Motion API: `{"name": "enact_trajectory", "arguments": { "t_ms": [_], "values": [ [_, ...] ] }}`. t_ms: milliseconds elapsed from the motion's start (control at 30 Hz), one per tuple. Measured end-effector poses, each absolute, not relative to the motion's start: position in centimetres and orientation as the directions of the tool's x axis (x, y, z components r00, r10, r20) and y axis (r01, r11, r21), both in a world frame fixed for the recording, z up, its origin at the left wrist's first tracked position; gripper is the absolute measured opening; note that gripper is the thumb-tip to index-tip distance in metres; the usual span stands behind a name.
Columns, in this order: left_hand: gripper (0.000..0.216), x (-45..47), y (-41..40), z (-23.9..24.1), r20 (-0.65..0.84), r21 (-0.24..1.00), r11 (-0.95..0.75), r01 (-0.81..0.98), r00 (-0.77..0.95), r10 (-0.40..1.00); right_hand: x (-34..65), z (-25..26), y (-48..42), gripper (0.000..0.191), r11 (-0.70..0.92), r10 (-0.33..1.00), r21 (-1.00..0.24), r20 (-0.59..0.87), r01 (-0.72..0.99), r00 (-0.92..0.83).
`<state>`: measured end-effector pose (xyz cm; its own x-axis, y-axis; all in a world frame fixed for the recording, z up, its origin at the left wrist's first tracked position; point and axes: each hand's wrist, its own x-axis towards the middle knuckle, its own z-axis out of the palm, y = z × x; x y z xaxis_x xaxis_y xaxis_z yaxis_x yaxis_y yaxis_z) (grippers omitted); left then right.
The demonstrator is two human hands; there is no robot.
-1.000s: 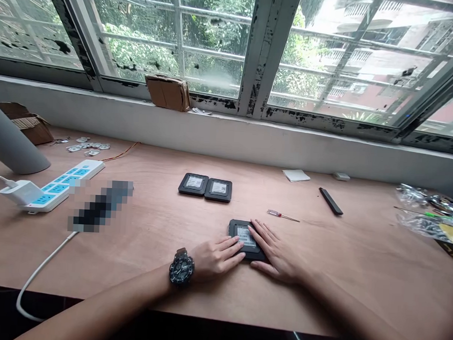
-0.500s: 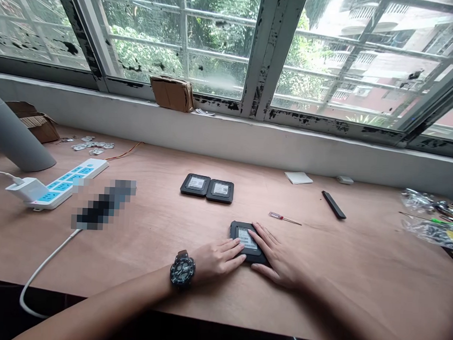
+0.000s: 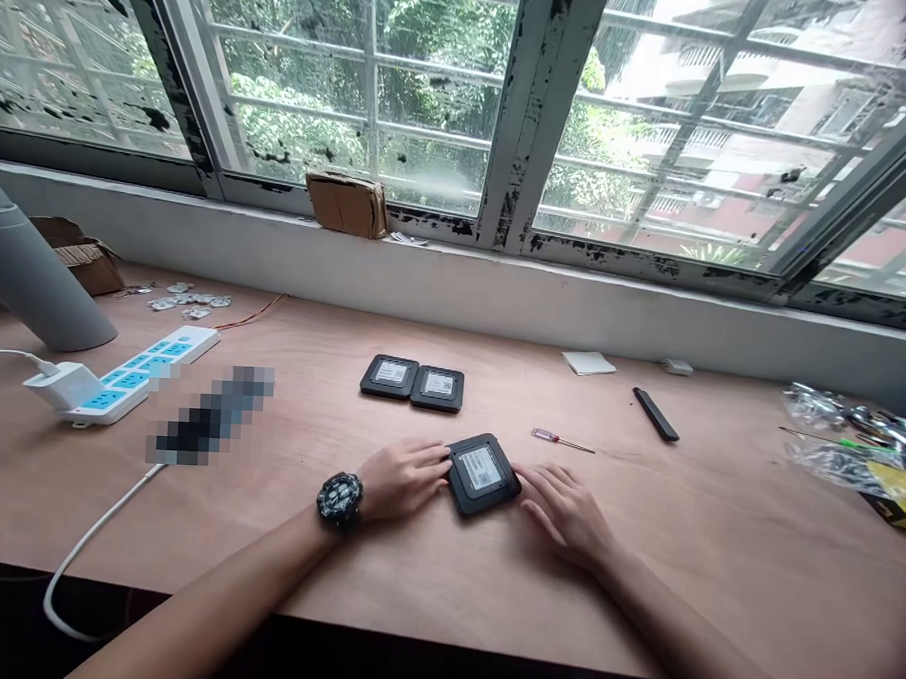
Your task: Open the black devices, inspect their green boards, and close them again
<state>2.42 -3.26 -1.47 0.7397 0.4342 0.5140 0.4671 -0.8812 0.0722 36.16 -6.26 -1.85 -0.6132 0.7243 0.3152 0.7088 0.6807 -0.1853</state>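
A square black drive case [image 3: 481, 468] with a white printed label lies turned at an angle on the wooden table. At its left edge my left hand [image 3: 406, 478], with a wristwatch [image 3: 339, 500] on the wrist, holds it between fingers and thumb; the fingertips are partly hidden. My right hand [image 3: 562, 509] rests on the table with its fingers stretched out, the tips at the case's right corner. Behind them, two similar labelled black cases [image 3: 389, 377] lie side by side. A small screwdriver [image 3: 564, 441] with a reddish clear handle lies beyond my right hand.
To the left are a white power strip [image 3: 147, 374] with a plugged-in adapter, a blurred-out object with a white cable, and a grey cylinder [image 3: 40, 271]. A black bar [image 3: 655, 415], a white paper [image 3: 588, 363] and clear plastic bags [image 3: 838, 466] lie right. A cardboard box [image 3: 346, 205] stands on the sill.
The drive case has turned on the table. My hands have slid off its top and apart, to its left and right edges. The camera view has shifted slightly.
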Motion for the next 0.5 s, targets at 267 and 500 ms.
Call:
{"name": "enact_trajectory", "arguments": {
  "t_ms": [267, 500],
  "values": [
    [0.077, 3.0, -3.1, -0.9, 0.362, 0.282, -0.771, 0.571, 0.681, 0.636, 37.6, -1.4, -0.1, 0.043, 0.364, 0.834, -0.114, 0.481, 0.924, -0.27],
    [0.086, 2.8, -2.5, -0.8, 0.286, 0.478, -0.712, 0.514, 0.675, 0.68, 37.7, -1.2, 2.0, 0.032, 0.373, 0.829, -0.175, 0.505, 0.911, -0.242]
  ]
}}
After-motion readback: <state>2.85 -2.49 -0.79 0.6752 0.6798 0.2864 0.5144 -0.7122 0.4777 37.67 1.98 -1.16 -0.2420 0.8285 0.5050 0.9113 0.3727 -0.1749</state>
